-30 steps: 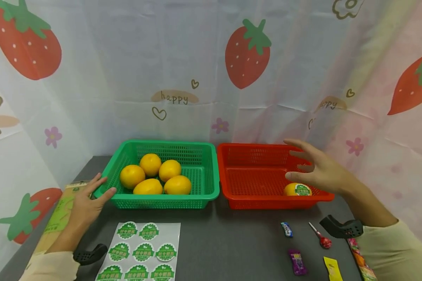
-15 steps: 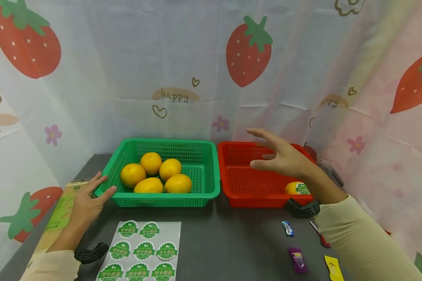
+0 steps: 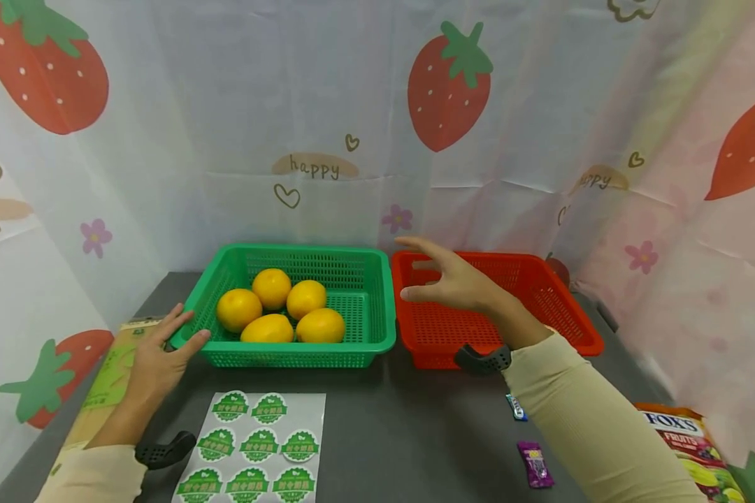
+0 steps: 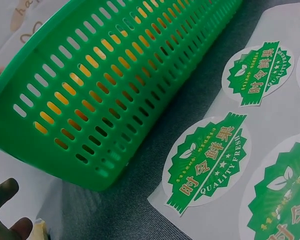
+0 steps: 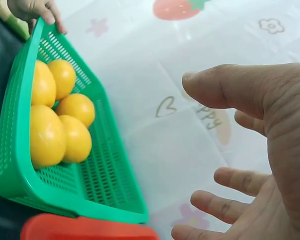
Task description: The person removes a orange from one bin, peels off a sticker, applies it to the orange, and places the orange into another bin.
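My left hand [image 3: 157, 363] rests at the front left corner of a green plastic basket [image 3: 296, 358], its fingers on the rim and its thumb spread away. Several oranges [image 3: 270, 288] lie in that basket's left and middle part. Over the left end of a red basket [image 3: 566, 311] hovers my right hand [image 3: 456, 279], fingers spread and nothing held. The right wrist view has the same right hand [image 5: 270, 135] in the air beside the green basket [image 5: 20, 165]. The fruit in the red basket is nearly all hidden behind my right forearm.
A sheet of round green stickers [image 3: 258, 447] lies in front of the green basket. Small wrapped sweets, one in a purple wrapper [image 3: 535, 464], and a FOX'S bag [image 3: 692, 447] lie at the right. A flat green-and-tan package [image 3: 110, 381] lies under my left forearm.
My right hand has moved left, from above the stickered fruit at the red basket's right end to its left end. My left hand stays on the green basket's corner.
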`<state>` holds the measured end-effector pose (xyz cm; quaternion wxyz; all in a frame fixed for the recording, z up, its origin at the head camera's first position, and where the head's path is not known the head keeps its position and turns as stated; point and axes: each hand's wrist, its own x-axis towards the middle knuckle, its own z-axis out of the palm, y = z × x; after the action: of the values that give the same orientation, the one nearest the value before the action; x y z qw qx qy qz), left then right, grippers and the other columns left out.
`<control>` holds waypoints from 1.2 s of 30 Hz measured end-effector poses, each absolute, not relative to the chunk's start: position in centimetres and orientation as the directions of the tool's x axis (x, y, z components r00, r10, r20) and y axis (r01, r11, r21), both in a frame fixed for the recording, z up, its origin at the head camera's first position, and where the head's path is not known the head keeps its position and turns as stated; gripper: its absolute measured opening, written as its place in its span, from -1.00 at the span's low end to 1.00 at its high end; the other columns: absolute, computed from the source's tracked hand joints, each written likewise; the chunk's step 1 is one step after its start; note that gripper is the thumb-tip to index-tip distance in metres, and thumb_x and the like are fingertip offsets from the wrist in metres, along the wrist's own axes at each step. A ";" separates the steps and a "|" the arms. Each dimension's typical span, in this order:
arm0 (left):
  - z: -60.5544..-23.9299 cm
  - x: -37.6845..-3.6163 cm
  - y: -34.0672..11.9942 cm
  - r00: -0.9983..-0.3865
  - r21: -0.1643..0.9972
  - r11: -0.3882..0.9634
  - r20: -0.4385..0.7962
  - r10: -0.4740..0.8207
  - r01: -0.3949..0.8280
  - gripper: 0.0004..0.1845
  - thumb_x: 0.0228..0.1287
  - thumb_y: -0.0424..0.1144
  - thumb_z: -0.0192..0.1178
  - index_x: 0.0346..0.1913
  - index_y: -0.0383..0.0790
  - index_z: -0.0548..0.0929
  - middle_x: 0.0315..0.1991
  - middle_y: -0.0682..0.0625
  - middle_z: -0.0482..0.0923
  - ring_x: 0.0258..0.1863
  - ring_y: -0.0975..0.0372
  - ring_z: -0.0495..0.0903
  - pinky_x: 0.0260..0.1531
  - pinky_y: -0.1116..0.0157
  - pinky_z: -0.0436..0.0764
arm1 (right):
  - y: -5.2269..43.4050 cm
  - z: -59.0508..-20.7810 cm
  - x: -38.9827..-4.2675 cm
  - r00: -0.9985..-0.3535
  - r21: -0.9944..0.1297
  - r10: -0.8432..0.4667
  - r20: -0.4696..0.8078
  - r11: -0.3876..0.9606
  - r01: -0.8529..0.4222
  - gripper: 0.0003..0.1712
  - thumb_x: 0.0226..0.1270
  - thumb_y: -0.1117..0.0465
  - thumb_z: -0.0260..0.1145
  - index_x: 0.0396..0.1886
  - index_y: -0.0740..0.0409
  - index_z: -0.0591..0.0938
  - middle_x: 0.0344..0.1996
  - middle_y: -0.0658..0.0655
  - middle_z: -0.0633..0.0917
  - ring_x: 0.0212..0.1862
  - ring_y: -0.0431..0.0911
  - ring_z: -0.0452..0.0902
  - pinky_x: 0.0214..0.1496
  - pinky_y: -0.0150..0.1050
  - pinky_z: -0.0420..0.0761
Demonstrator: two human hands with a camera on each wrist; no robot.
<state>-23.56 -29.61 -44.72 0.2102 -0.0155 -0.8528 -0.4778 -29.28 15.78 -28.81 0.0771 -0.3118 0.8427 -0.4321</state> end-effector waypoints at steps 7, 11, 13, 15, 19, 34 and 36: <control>-44.8 -23.6 -29.5 -0.911 0.811 0.541 0.370 -0.182 0.222 -0.34 0.35 -0.07 0.23 0.38 -0.35 0.35 0.47 -0.15 0.07 0.42 -0.15 -0.02 0.25 -0.20 0.06 | 13.7 -30.4 -30.9 -0.807 -0.783 -0.578 0.121 0.444 -0.435 -0.18 0.21 0.04 0.41 0.44 -0.28 0.26 0.38 -0.02 0.25 0.31 0.14 0.26 0.11 0.09 0.47; -45.1 -23.6 -29.6 -0.912 0.813 0.540 0.366 -0.184 0.218 -0.34 0.35 -0.07 0.23 0.38 -0.35 0.35 0.47 -0.14 0.07 0.42 -0.13 -0.02 0.25 -0.20 0.07 | 12.5 -31.6 -31.8 -0.813 -0.793 -0.575 0.091 0.452 -0.408 -0.18 0.21 0.03 0.42 0.44 -0.25 0.27 0.39 0.08 0.25 0.30 0.19 0.28 0.11 0.07 0.47; -45.2 -23.6 -29.6 -0.912 0.815 0.537 0.366 -0.185 0.218 -0.34 0.35 -0.08 0.23 0.38 -0.35 0.35 0.47 -0.14 0.07 0.42 -0.13 -0.02 0.25 -0.19 0.08 | 11.8 -32.1 -32.2 -0.818 -0.799 -0.571 0.074 0.456 -0.391 -0.18 0.21 0.04 0.42 0.43 -0.25 0.28 0.38 0.12 0.26 0.29 0.19 0.30 0.11 0.06 0.48; -45.2 -23.6 -29.6 -0.911 0.817 0.533 0.367 -0.186 0.221 -0.35 0.35 -0.08 0.23 0.38 -0.35 0.35 0.47 -0.15 0.08 0.43 -0.12 -0.02 0.25 -0.18 0.08 | 11.0 -32.7 -32.5 -0.821 -0.804 -0.567 0.061 0.460 -0.377 -0.19 0.20 0.04 0.42 0.43 -0.25 0.29 0.37 0.12 0.27 0.27 0.17 0.31 0.10 0.04 0.48; -45.1 -23.6 -29.6 -0.912 0.818 0.529 0.370 -0.179 0.228 -0.35 0.35 -0.08 0.23 0.38 -0.36 0.34 0.47 -0.16 0.07 0.43 -0.11 -0.03 0.24 -0.17 0.10 | 9.3 -33.7 -33.2 -0.812 -0.810 -0.582 0.042 0.456 -0.369 -0.23 0.22 0.07 0.42 0.41 -0.24 0.33 0.39 0.10 0.26 0.25 0.16 0.34 0.07 0.02 0.51; -45.1 -23.6 -29.7 -0.911 0.803 0.552 0.374 -0.173 0.224 -0.36 0.36 -0.09 0.22 0.39 -0.34 0.35 0.47 -0.13 0.08 0.42 -0.11 0.01 0.22 -0.18 0.14 | 4.4 -36.9 -35.4 -0.763 -0.779 -0.623 -0.173 0.561 -0.281 -0.24 0.22 0.16 0.41 0.41 -0.15 0.37 0.40 0.17 0.23 0.29 0.16 0.28 0.20 0.06 0.38; -45.0 -23.7 -29.7 -0.911 0.796 0.563 0.376 -0.171 0.223 -0.37 0.36 -0.10 0.23 0.38 -0.33 0.36 0.47 -0.12 0.09 0.42 -0.11 0.03 0.21 -0.17 0.16 | 4.0 -37.3 -35.4 -0.758 -0.763 -0.620 -0.203 0.586 -0.275 -0.26 0.21 0.16 0.41 0.40 -0.16 0.40 0.41 0.15 0.22 0.33 0.16 0.21 0.22 0.09 0.35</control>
<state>-23.73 -29.67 -45.03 0.2108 -0.0153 -0.8585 -0.4672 -35.44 3.99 -37.27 0.2314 -0.2602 0.8598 -0.3735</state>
